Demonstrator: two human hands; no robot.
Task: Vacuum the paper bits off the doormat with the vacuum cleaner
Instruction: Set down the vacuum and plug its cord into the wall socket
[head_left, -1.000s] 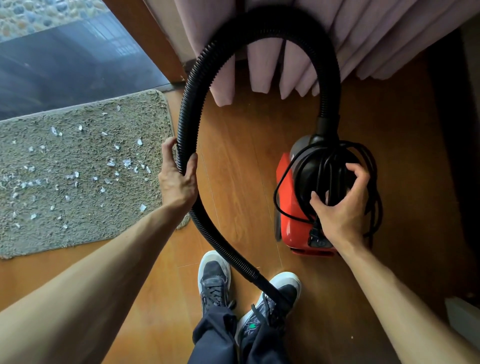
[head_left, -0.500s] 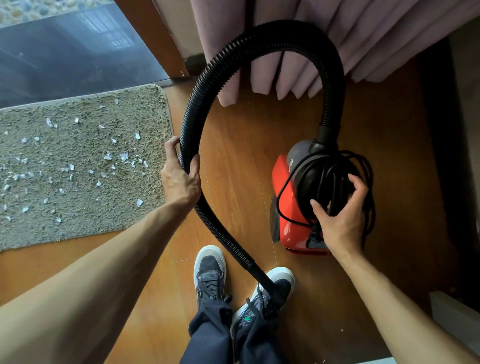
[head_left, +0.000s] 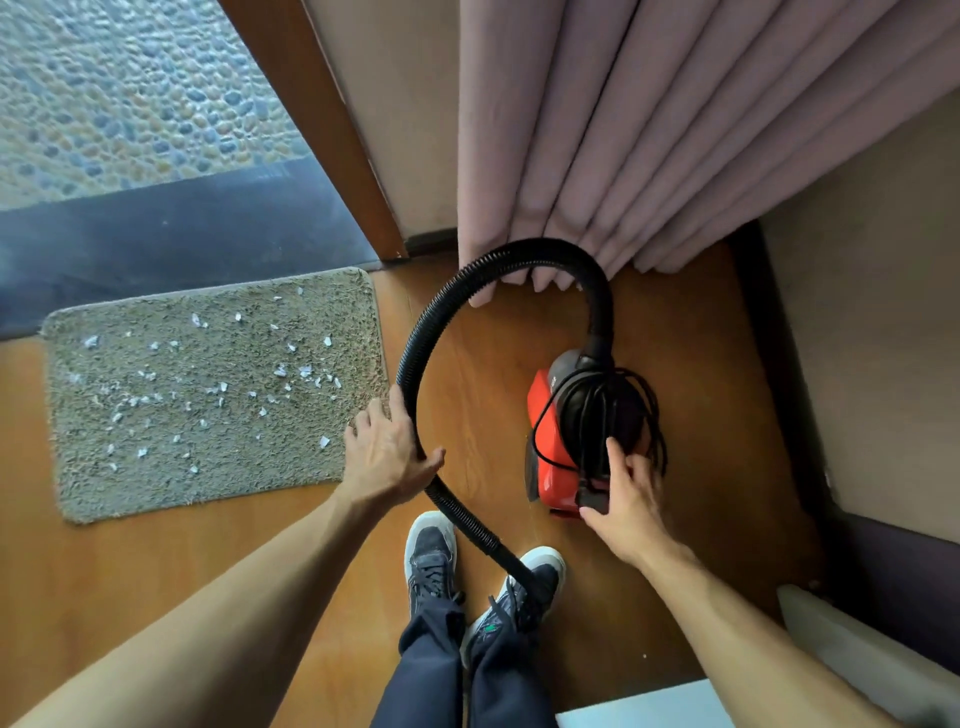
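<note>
From the head camera, the doormat (head_left: 218, 467) lies flat on the wooden floor (head_left: 701, 389) at about 9 o'clock from the frame's centre, its far edge against a dark threshold (head_left: 182, 234) with pebbled ground (head_left: 130, 88) beyond. White paper bits (head_left: 306, 370) are scattered over its pile, thickest across the middle band and toward its 3 o'clock side. The vacuum cleaner (head_left: 543, 415), red with a black top, sits on the floor at roughly 3 o'clock from the mat, apart from it, with a black cord (head_left: 654, 415) looped over its top. Its black ribbed hose (head_left: 415, 343) rises from the machine's 12 o'clock end, arches in front of the pink curtain (head_left: 623, 130), curves down the 9 o'clock side and runs on to 6 o'clock, ending over the right shoe (head_left: 535, 577), with the left shoe (head_left: 428, 561) just beside it. The left hand (head_left: 387, 452) sits just off the mat's 3 o'clock edge and grips the hose, fingers wrapped over it and thumb hooked beneath. The right hand (head_left: 628, 499) is at the machine's 6 o'clock end, thumb stretched up along the black housing among the cord loops, fingertips reaching a black part at the near edge. I cannot tell whether it closes on anything.
</note>
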